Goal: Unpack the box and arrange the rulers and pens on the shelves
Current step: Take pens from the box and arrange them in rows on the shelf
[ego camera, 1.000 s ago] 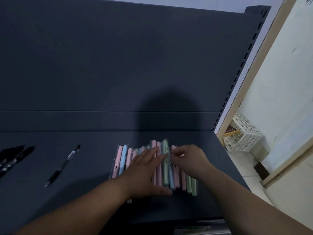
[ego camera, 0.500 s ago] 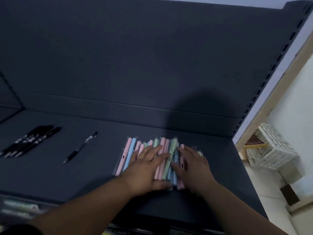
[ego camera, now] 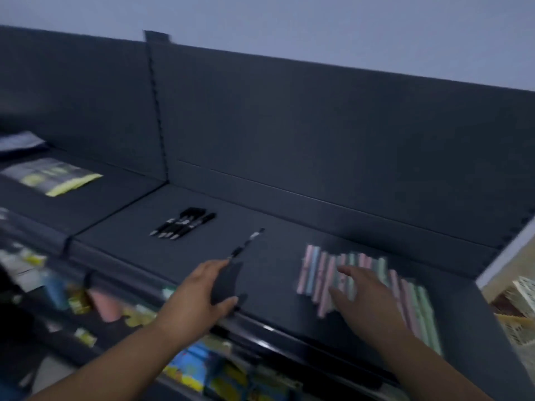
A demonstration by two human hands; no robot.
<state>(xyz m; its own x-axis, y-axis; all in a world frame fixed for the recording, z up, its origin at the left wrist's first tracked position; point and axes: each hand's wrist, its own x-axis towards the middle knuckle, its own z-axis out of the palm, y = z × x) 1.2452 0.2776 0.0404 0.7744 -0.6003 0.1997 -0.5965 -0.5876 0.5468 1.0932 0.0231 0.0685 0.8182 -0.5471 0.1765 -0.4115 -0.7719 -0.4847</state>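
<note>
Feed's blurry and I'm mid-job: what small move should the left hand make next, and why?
Probably pinch the lone black pen with the left hand and lay it beside the black pen group. It lies apart from that group, the open left hand is at its near end, and the right hand is spread over the pastel pens.

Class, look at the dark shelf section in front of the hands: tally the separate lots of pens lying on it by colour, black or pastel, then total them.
Black lots: 2 (bundle of black pens, single black pen)
Pastel lots: 1 (row of pastel pens)
Total: 3 lots; blur hides the pen counts within the bundle and the row.
</note>
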